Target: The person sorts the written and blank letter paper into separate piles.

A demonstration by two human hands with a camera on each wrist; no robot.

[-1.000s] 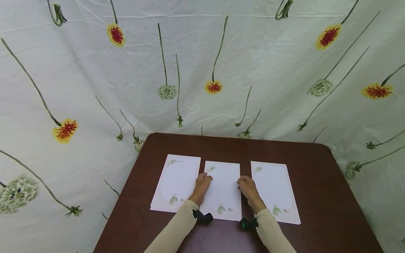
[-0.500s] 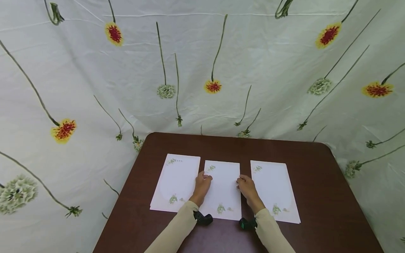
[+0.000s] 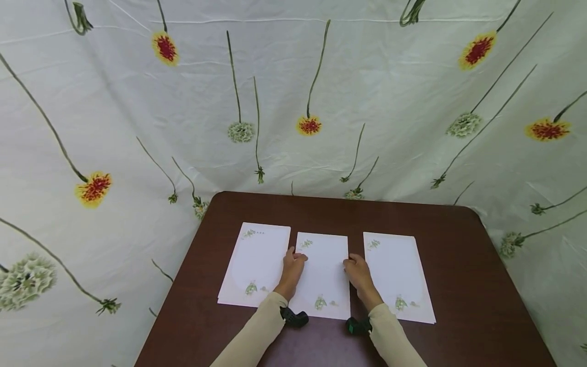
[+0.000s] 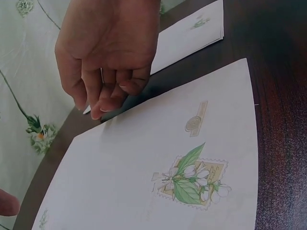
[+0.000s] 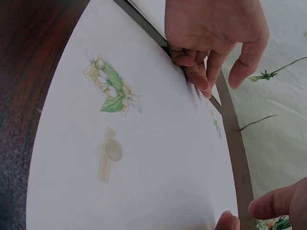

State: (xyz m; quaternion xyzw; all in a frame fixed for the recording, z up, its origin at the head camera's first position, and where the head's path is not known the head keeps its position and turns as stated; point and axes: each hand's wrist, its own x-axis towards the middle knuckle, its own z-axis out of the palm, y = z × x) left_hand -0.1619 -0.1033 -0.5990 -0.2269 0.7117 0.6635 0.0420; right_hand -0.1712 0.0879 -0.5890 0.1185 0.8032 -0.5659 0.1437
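A white sheet of paper with green floral prints (image 3: 321,280) lies in the middle of the table in the head view. My left hand (image 3: 291,272) touches its left edge with loosely bent fingers, the thumb apart from them. At the right edge, the fingers of my right hand (image 3: 361,275) rest in much the same way. In the left wrist view the bent fingertips of the left hand (image 4: 110,43) meet the border of the paper (image 4: 115,177). The right wrist view has the right hand (image 5: 216,26) touching the paper (image 5: 158,158), thumb held off.
Similar printed papers lie on both sides, a left stack (image 3: 257,260) and a right stack (image 3: 396,275), with lower sheets peeking out. All are on a dark brown table (image 3: 477,290). Behind hangs a white cloth with flower prints (image 3: 275,92). Each wrist wears a black camera (image 3: 294,317).
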